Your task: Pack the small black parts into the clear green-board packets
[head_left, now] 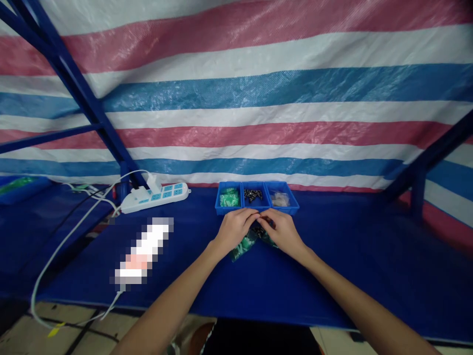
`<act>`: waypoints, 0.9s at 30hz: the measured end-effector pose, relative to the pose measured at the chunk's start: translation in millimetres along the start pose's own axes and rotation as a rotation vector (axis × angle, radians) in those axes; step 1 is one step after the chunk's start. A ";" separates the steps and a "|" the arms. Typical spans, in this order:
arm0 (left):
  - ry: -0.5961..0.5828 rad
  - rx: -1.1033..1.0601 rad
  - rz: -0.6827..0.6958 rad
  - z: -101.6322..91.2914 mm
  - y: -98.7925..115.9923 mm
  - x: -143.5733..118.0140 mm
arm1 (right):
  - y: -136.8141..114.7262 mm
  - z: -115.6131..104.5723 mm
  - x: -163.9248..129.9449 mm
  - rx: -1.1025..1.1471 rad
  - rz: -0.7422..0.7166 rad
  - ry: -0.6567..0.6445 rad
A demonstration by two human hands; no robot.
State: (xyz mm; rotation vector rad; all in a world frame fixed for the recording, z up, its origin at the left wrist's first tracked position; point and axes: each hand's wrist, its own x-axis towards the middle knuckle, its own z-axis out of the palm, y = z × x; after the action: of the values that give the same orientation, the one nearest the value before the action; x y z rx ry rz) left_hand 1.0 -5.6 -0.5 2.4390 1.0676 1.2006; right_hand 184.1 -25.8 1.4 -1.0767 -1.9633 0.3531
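My left hand and my right hand meet fingertip to fingertip just in front of a blue three-compartment tray. Both are closed in a pinch, and what sits between the fingers is too small to make out. Under them a green patterned plastic bag lies on the table, partly covered by my left hand. A second green piece shows beside my right hand, with small dark bits between the two. The tray holds green packets at left, small black parts in the middle and clear little bags at right.
A white power strip with plugs stands at the back left, its cables looping over the table edge. A pixelated bright object lies nearer. Blue frame posts and a striped tarp bound the blue table.
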 end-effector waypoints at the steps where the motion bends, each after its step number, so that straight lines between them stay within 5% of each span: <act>1: -0.013 0.006 0.002 -1.0 0.6 0.2 | -0.7 -0.1 -0.4 0.001 -0.005 0.005; 27: -0.129 0.283 0.175 -2.7 1.8 -1.7 | -2.0 -11.2 5.3 -0.021 -0.034 -0.023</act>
State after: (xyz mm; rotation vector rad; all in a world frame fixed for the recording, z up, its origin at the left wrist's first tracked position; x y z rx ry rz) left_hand -0.8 -8.3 1.0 2.8338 1.0695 0.9781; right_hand 190.3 -24.3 12.2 -1.0552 -2.0075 0.3283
